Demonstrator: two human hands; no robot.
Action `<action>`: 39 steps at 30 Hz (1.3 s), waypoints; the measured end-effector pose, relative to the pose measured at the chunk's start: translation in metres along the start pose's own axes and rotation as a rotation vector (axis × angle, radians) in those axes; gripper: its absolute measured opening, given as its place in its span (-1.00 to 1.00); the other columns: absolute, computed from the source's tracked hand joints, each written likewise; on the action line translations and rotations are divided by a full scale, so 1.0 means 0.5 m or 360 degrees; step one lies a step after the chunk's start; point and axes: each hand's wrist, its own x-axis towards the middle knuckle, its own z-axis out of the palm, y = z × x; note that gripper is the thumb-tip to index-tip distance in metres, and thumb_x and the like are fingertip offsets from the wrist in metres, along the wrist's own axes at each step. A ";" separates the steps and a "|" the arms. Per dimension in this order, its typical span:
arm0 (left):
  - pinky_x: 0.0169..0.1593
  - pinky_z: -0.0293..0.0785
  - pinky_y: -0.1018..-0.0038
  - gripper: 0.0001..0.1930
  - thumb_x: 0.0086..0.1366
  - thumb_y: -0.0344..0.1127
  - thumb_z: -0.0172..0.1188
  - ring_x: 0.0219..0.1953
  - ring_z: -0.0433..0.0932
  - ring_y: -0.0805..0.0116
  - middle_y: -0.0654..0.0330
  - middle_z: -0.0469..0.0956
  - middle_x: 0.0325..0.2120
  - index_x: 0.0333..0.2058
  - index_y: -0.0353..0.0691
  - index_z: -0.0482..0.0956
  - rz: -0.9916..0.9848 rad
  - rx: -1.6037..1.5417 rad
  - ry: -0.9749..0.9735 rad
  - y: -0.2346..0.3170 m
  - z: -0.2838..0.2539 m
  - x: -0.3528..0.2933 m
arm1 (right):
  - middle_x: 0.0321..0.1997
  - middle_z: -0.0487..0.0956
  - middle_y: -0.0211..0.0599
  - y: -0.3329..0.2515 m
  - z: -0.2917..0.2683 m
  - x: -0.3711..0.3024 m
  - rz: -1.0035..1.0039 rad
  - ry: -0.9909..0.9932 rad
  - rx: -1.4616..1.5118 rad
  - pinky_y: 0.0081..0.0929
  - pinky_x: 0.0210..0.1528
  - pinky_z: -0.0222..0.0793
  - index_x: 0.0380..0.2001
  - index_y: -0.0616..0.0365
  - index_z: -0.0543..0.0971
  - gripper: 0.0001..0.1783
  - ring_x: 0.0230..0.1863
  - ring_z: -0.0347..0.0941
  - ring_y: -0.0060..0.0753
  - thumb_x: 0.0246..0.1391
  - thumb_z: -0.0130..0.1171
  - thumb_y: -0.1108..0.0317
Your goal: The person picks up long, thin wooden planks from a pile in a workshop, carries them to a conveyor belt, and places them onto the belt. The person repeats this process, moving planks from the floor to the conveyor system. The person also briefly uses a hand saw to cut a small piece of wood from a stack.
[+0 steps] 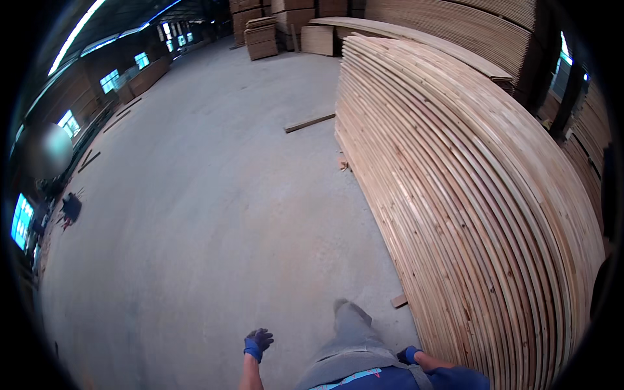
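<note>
My left hand (pixel 259 343), in a dark glove with a blue cuff, hangs over the concrete floor to the left of my legs. Its fingers are loosely bent and a little apart, with nothing in them. Beside my right hip, my right hand (pixel 408 354) wears a blue-cuffed glove too; its fingers are mostly hidden, so its grip does not show. Nearest to that hand is a long, tall stack of pale wooden boards (pixel 442 195), which rises along my right side. I cannot tell whether the hand touches it.
Short wooden bearers (pixel 399 301) stick out under the stack. A loose timber strip (pixel 310 123) lies on the grey concrete floor (pixel 214 214) near its far end. More board piles (pixel 261 39) stand at the back. A dark object (pixel 71 207) sits by the left wall.
</note>
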 end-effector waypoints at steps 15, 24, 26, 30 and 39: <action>-0.07 0.50 0.08 -0.60 0.30 -0.02 0.02 -0.06 0.53 0.05 0.00 0.54 -0.07 -0.07 -0.20 0.51 -0.0635 0.0090 0.0038 0.552 0.211 0.561 | -0.16 0.65 -0.28 -1.674 -0.072 -0.555 -0.1224 0.0380 -0.0319 -0.40 -0.30 0.52 0.08 0.01 0.46 -0.58 -0.28 0.60 -0.37 0.19 0.03 0.13; -0.06 0.46 0.07 -0.61 0.32 -0.01 -0.04 -0.05 0.51 0.01 0.04 0.49 0.02 -0.09 -0.17 0.51 -0.0487 -0.0159 -0.0036 1.325 0.286 1.085 | -0.19 0.67 -0.18 -1.995 -0.147 -0.429 -0.0534 0.0284 0.0050 -0.29 -0.35 0.51 -0.11 0.10 0.54 -0.68 -0.30 0.63 -0.24 0.25 -0.05 0.16; -0.23 0.46 0.12 -0.53 0.33 0.09 -0.04 -0.20 0.54 0.00 -0.03 0.52 -0.03 0.03 -0.12 0.41 -0.0067 -0.0210 -0.0082 1.537 0.296 1.226 | -0.19 0.67 -0.16 -2.055 -0.142 -0.462 -0.0362 0.0311 0.0117 -0.29 -0.41 0.52 -0.13 0.09 0.60 -0.67 -0.35 0.63 -0.23 0.22 0.03 0.12; -0.36 0.49 0.38 -0.59 0.29 0.00 0.07 -0.39 0.62 0.22 0.04 0.64 -0.27 -0.06 -0.18 0.51 0.0499 0.0034 -0.0002 2.031 0.572 1.311 | -0.29 0.67 -0.17 -2.167 -0.206 -0.367 -0.0198 0.0176 0.0382 -0.29 -0.37 0.53 -0.16 0.10 0.63 -0.72 -0.38 0.62 -0.25 0.16 0.15 0.19; -0.13 0.50 0.09 -0.62 0.23 -0.01 0.08 -0.21 0.59 -0.08 -0.10 0.59 -0.21 -0.13 -0.14 0.57 0.0918 0.2681 -0.0450 2.090 0.695 1.668 | -0.15 0.66 -0.23 -2.959 -0.468 -0.507 -0.0709 0.0146 0.0619 -0.38 -0.32 0.52 -0.01 0.05 0.51 -0.66 -0.28 0.61 -0.26 0.22 0.04 0.17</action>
